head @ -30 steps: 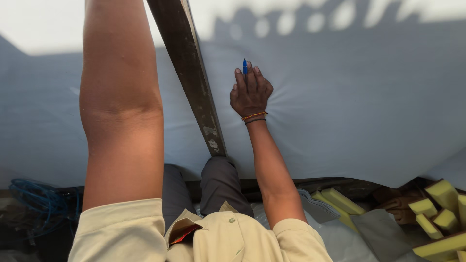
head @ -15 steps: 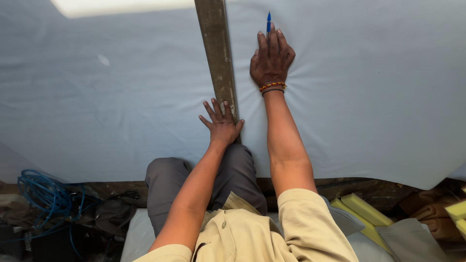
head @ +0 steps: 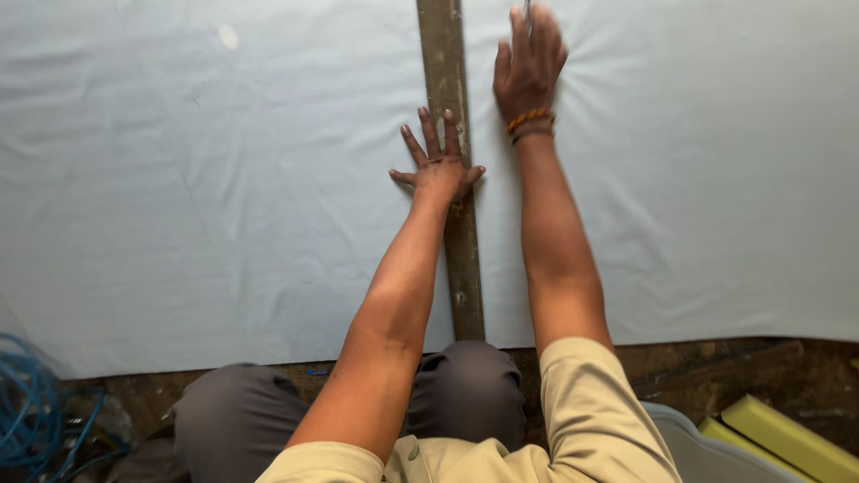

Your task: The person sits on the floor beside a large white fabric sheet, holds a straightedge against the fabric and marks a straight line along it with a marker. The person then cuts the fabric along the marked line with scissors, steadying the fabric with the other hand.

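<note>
So the left hand point(head: 438, 165) is spread flat, fingers open, pinning the long metal straightedge point(head: 455, 206) that runs 12 to 6 down the pale grey fabric point(head: 224, 197). The right hand point(head: 528, 67) sits just at 3 o'clock of the ruler, curled around a pen barely poking out at the top edge. My worry is that only one spot is pinned, so the far end could swing, or the cloth bunch up, and the line wanders.

A long, worn brown ruler point(head: 456, 233) lies flat on pale cloth point(head: 224, 197). It runs straight away from the cloth's near edge. The cloth is spread smooth
</note>
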Tool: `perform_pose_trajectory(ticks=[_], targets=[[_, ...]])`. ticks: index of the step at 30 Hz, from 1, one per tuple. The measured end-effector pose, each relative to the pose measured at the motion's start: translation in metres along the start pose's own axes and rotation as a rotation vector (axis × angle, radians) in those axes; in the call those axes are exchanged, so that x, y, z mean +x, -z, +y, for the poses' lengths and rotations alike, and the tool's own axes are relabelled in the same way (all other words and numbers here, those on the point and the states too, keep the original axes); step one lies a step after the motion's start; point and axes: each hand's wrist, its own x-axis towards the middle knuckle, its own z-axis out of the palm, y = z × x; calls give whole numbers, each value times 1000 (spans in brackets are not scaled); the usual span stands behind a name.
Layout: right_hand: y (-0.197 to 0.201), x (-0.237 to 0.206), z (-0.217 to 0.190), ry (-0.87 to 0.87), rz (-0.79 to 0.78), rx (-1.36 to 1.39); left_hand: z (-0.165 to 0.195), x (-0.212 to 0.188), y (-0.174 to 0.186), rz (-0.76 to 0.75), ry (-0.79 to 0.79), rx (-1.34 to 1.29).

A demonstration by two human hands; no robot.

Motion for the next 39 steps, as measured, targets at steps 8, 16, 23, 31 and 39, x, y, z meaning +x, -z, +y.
perform_pose_trajectory(ticks=[8,16,23,31,39], targets=[[170,-312,-152,-390,-405,-28,-60,7,-35,126,-306,-380],[154,-351,-168,-730,-467,9,-199,-109,-206,668,-175,-127],[209,-370,-121,-840,-394,484,-202,-162,-283,-130,-144,232],[258,-392,-79,-888,-289,229,-205,-150,-284,-218,-129,190],[268,-391,8,-837,-135,-135,-204,-155,-280,-219,-118,172]])
